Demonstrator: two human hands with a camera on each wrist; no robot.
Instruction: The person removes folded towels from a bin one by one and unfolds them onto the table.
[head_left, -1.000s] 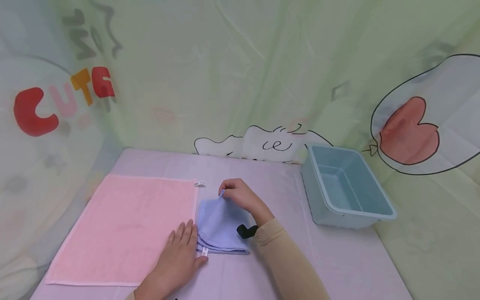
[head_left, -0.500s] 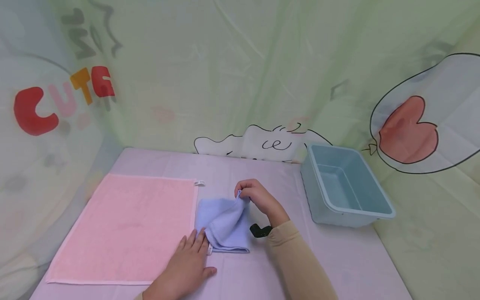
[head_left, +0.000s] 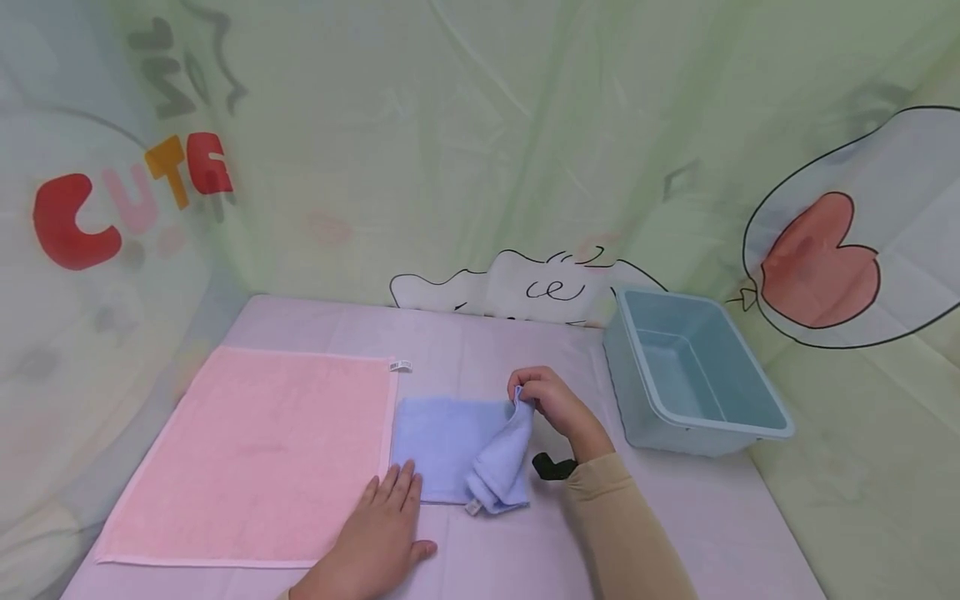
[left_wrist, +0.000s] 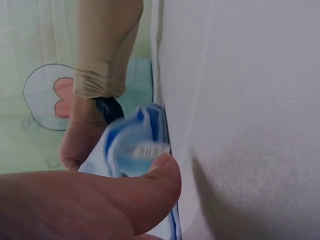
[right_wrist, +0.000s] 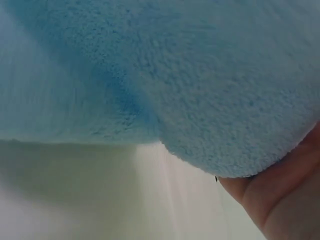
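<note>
A light blue towel (head_left: 442,442) lies partly folded on the table, its right part lifted into a loose fold with a small white tag (head_left: 474,507) at the near end. My right hand (head_left: 553,402) pinches the far edge of that lifted fold; in the right wrist view the fluffy cloth fills most of the picture beside the fingers. My left hand (head_left: 382,529) rests flat, fingers straight, with its fingertips on the blue towel's near left corner. Under part of that hand lies the pink towel (head_left: 262,454), spread flat on the left.
A blue-grey plastic basin (head_left: 697,383) stands at the right back of the table. The table has a pale lilac cover (head_left: 570,558). A printed curtain (head_left: 450,150) hangs behind and at both sides. The pink towel carries a white tag (head_left: 401,366) at its far right corner.
My right hand has moved to the right, drawing the blue towel's upper layer and tag with it and baring the layer below. My left hand has shifted slightly right onto the blue towel's corner.
</note>
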